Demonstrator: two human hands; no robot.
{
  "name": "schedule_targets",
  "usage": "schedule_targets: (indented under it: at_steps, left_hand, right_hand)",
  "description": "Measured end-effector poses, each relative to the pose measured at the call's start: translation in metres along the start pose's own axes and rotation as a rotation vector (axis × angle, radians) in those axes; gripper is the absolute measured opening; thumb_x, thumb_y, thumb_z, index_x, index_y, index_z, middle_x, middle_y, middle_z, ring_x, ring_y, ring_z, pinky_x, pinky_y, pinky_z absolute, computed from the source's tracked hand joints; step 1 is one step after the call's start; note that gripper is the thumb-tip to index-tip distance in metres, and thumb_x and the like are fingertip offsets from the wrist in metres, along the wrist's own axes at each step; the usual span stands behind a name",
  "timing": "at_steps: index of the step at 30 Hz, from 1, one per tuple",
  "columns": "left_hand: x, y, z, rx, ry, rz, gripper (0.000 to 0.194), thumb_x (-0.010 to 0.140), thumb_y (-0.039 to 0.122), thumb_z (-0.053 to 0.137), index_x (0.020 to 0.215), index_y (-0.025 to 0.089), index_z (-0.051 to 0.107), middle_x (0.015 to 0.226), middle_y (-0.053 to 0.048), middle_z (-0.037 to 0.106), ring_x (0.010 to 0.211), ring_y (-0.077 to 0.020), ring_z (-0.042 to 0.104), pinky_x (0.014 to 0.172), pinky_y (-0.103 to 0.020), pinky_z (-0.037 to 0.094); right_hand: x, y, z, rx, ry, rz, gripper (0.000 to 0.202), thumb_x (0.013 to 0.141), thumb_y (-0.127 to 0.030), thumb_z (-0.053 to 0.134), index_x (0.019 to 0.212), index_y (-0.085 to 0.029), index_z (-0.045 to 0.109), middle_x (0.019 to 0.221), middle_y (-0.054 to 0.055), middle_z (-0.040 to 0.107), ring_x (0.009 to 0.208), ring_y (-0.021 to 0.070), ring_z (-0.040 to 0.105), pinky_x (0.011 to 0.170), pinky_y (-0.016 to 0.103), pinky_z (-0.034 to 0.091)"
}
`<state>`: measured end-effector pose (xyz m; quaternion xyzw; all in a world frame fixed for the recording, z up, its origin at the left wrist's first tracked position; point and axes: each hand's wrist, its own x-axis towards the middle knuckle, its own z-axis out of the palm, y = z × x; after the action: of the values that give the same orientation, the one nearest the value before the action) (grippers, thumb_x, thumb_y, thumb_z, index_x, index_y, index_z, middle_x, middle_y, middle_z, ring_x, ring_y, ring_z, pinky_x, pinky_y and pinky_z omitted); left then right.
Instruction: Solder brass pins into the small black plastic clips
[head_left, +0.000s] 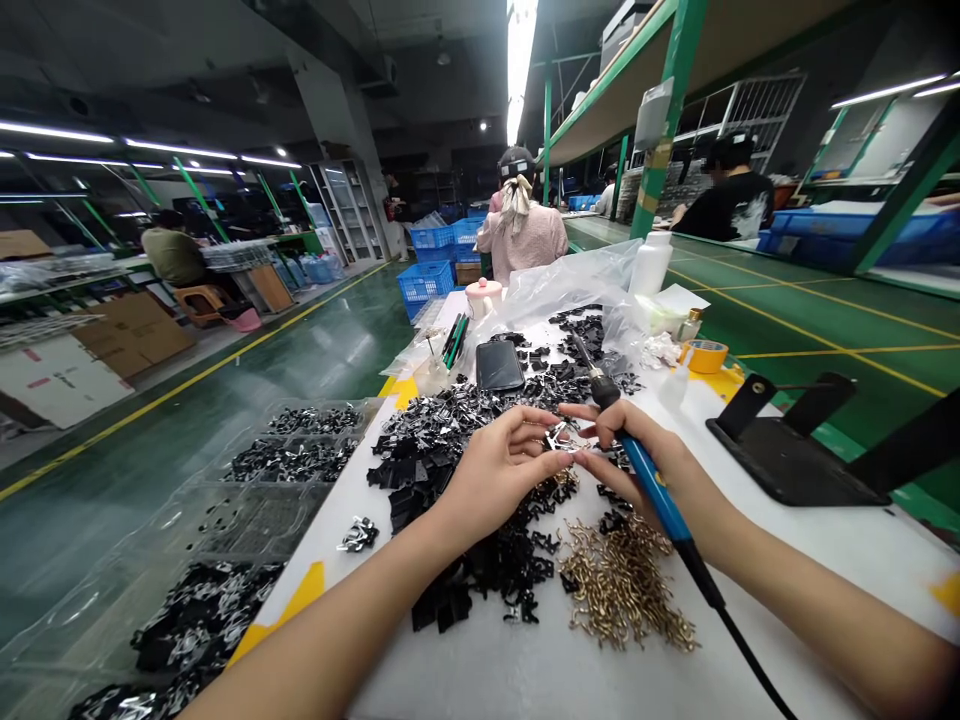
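Pinching a small silver clip [557, 437] at the fingertips of the left hand [504, 462], clear of the palm. Holding fingertips of the right hand [664, 447] just beside the clip, with contact unclear, while gripping a blue-handled soldering iron [651, 484]. Hovering above loose black parts [499, 562], beyond brass-coloured hooks [627, 582] heaped on the white tabletop [585, 682].

Both hands [495, 468] and forearms [360, 598] are bare.

Bare forearms [352, 612] angled inward, hands [495, 468] close together, fingers [525, 415] of both bent, fingertips [559, 461] nearly meeting
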<state>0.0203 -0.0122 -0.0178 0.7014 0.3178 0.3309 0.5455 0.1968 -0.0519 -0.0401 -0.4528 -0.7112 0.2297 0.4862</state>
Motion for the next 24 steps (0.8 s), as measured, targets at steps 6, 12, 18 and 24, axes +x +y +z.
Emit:
schedule_targets:
  at_steps: [6, 12, 18, 24]
  left_hand:
    - [0.0001, 0.0003, -0.0040, 0.019, 0.008, -0.006, 0.036, 0.073, 0.028, 0.067, 0.102, 0.017, 0.051, 0.092, -0.007, 0.061, 0.074, -0.0140, 0.060, 0.069, -0.030, 0.051]
    - [-0.0018, 0.0004, -0.0045, 0.150, 0.071, 0.045, 0.041, 0.070, 0.025, 0.069, 0.107, 0.018, 0.052, 0.102, -0.009, 0.061, 0.078, -0.0142, 0.060, 0.072, -0.030, 0.053]
    - [-0.0038, 0.0006, -0.0011, 0.145, 0.076, 0.048, 0.044, 0.070, 0.030, 0.070, 0.108, 0.016, 0.053, 0.103, -0.010, 0.061, 0.089, -0.0183, 0.061, 0.078, -0.033, 0.054]
    - [-0.0030, 0.0005, -0.0005, 0.082, 0.045, 0.027, 0.038, 0.074, 0.026, 0.066, 0.108, 0.016, 0.051, 0.105, -0.010, 0.060, 0.092, -0.0184, 0.062, 0.081, -0.034, 0.053]
  right_hand:
    - [0.0017, 0.0000, -0.0026, -0.045, 0.000, -0.011, 0.022, 0.081, -0.032, 0.056, 0.076, -0.023, 0.036, 0.105, 0.009, 0.062, 0.090, 0.0212, 0.060, 0.076, 0.036, 0.046]
    - [-0.0002, -0.0022, -0.0029, -0.030, 0.043, 0.006, 0.024, 0.079, -0.032, 0.059, 0.077, -0.023, 0.036, 0.104, 0.006, 0.061, 0.092, 0.0200, 0.060, 0.077, 0.034, 0.045]
    - [-0.0015, -0.0017, -0.0028, -0.005, -0.008, -0.007, 0.022, 0.081, -0.030, 0.057, 0.077, -0.023, 0.036, 0.105, 0.006, 0.060, 0.095, 0.0202, 0.058, 0.078, 0.034, 0.045]
    - [0.0000, -0.0047, -0.0019, -0.057, 0.014, -0.026, 0.021, 0.081, -0.028, 0.056, 0.077, -0.023, 0.036, 0.103, 0.006, 0.059, 0.090, 0.0197, 0.058, 0.077, 0.034, 0.044]
